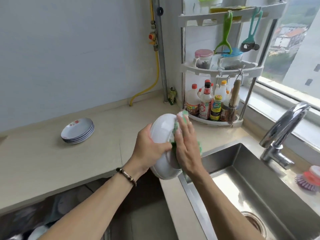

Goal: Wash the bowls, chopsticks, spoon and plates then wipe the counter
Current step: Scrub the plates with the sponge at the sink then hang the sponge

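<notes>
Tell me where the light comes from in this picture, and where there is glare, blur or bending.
Head view: daylight enters from the window on the right; glare on the sink floor and the faucet; the wide lens bends the rack poles and counter edge; the lower left corner is blurred.

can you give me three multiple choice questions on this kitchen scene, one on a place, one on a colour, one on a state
1. Where does the stack of pale blue-rimmed plates sit?
A. in the steel sink
B. on the beige counter
C. on the corner rack

2. What colour is the scrubbing cloth pressed on the white round bowl?
A. green
B. red
C. black

3. How is the bowl held?
A. lying flat in the sink
B. resting on the plates
C. gripped on edge by the left hand

Answers: B, the plates stand on the counter left of the hands; A, green shows around the right hand; C, the left fingers curl round its rim above the sink's edge.
</notes>
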A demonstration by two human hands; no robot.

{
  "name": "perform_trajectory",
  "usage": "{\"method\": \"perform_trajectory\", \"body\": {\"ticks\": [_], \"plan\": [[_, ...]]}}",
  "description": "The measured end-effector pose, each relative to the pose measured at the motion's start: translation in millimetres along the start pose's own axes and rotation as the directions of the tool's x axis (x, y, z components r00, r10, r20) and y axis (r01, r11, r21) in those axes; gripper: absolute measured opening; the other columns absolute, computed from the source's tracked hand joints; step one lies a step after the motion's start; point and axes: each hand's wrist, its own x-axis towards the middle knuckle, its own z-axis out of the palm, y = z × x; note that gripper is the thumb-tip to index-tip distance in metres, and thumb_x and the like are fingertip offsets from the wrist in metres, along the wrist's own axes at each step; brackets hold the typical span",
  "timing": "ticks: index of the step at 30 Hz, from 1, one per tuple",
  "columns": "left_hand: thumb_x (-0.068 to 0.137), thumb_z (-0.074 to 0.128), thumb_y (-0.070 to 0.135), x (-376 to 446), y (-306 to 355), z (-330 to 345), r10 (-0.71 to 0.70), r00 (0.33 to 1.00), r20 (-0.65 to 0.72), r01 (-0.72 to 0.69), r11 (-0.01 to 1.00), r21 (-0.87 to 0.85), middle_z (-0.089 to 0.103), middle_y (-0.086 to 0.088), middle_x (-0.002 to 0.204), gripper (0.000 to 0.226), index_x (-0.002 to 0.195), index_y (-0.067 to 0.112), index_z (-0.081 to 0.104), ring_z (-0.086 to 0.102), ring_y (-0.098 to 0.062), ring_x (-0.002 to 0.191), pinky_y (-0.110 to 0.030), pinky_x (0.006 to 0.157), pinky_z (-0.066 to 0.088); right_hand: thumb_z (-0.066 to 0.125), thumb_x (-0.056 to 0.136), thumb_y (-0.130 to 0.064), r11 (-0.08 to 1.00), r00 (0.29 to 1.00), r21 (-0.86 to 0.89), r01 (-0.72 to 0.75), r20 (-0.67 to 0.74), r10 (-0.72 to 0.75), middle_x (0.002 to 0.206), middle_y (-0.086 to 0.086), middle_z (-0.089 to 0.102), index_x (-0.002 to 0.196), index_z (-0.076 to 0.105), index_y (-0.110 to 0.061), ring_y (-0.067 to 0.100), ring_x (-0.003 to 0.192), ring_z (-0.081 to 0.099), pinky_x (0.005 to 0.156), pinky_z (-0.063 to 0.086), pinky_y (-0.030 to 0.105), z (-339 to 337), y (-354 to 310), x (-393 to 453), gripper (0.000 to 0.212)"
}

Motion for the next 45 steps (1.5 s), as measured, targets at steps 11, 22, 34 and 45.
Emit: {"method": "perform_trajectory", "body": {"ticks": [11, 22, 34, 45], "plan": [[0.061, 0.07, 0.013, -37.9, -37.6, -120.9, 0.05, 0.998, 0.025, -0.052, 0.992, 0.112, 0.073, -0.002, 0.1, 0.044, 0.104, 0.015, 0.063, 0.071, -0.018, 0.093, -0.031, 0.08, 0.057, 0.032, 0.104, -0.036, 0.975, 0.941, 0.106, 0.197, 0.258, -0.218, 0.152, -0.007, 0.047, 0.136, 0.061, -0.02, 0.009, 0.148, 0.03, 0.122, 0.021, 0.032, 109.9, -70.7, -37.6, 0.046], [0.053, 0.074, 0.013, -121.0, -82.8, -266.3, 0.067, 0.995, -0.073, -0.064, 0.997, 0.042, 0.071, 0.0, 0.087, 0.043, 0.095, 0.013, 0.063, 0.063, -0.008, 0.074, -0.025, 0.067, 0.053, 0.03, 0.105, -0.038, 0.982, 0.907, 0.168, 0.083, 0.395, -0.144, 0.152, -0.016, 0.042, 0.143, 0.052, -0.021, 0.001, 0.148, 0.027, 0.126, 0.016, 0.035, 211.1, -142.4, -110.3, 0.047], [0.064, 0.084, 0.028, -198.3, -146.1, -383.8, 0.008, 0.997, -0.081, 0.027, 0.903, 0.428, 0.068, 0.004, 0.091, 0.046, 0.102, 0.017, 0.06, 0.062, -0.022, 0.081, -0.037, 0.067, 0.052, 0.038, 0.092, -0.051, 0.869, 0.805, 0.216, -0.445, 0.522, 0.282, 0.136, -0.009, 0.062, 0.122, 0.07, -0.027, 0.012, 0.132, 0.053, 0.117, 0.037, 0.044, 328.1, -179.9, -188.8, 0.05], [0.044, 0.069, -0.007, -248.7, -302.0, -437.5, 0.08, 0.968, 0.236, -0.249, 0.293, 0.923, 0.049, 0.002, 0.059, 0.061, 0.089, 0.02, 0.038, 0.047, -0.02, 0.045, -0.022, 0.04, 0.027, 0.067, 0.075, 0.009, 0.608, 0.202, -0.429, -0.668, 0.683, 0.702, 0.079, 0.02, 0.066, 0.087, 0.07, 0.004, 0.032, 0.068, 0.064, 0.071, 0.061, 0.052, 437.2, -102.8, -217.9, 0.013]]}}
